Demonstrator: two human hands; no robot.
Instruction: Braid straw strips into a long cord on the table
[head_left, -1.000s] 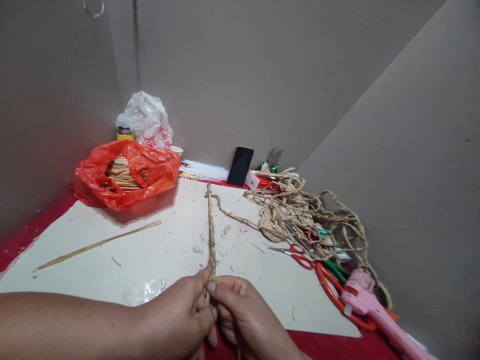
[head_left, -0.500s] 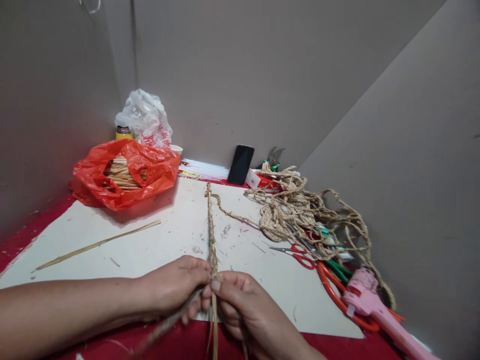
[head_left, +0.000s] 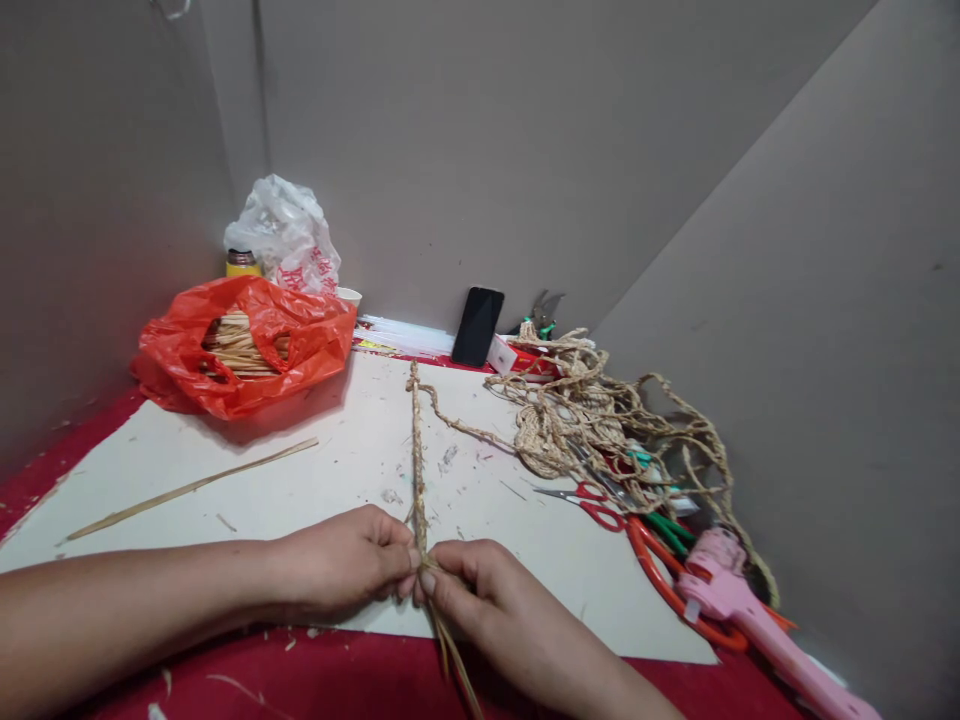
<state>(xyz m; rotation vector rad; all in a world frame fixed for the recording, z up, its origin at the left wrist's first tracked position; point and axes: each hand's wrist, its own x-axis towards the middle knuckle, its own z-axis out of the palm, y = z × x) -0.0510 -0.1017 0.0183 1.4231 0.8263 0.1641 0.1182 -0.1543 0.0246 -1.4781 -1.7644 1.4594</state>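
A braid of dry straw [head_left: 418,455] runs away from me down the middle of the white sheet [head_left: 247,510]. At its near end my left hand [head_left: 356,560] pinches the straw between thumb and fingers from the left. My right hand [head_left: 487,605] grips the same spot from the right, its thumb on top and its fingertips close to the left ones. Loose straw strands [head_left: 459,665] hang from under my right thumb over the red cloth [head_left: 360,675]. Which strand each hand holds is partly hidden by the fingers.
On the right lie a heap of braided cord [head_left: 547,440], red-handled scissors [head_left: 600,508] and a pink glue gun [head_left: 739,600]. A red plastic bag [head_left: 315,345] of straw stands at the back left, near a single straw strip [head_left: 191,488]. A phone [head_left: 478,327] leans at the back.
The strand that stretched toward the lower left from my left hand no longer shows there. The loose ends below my right hand have swung to the right. Both hands stay at the braid's near end.
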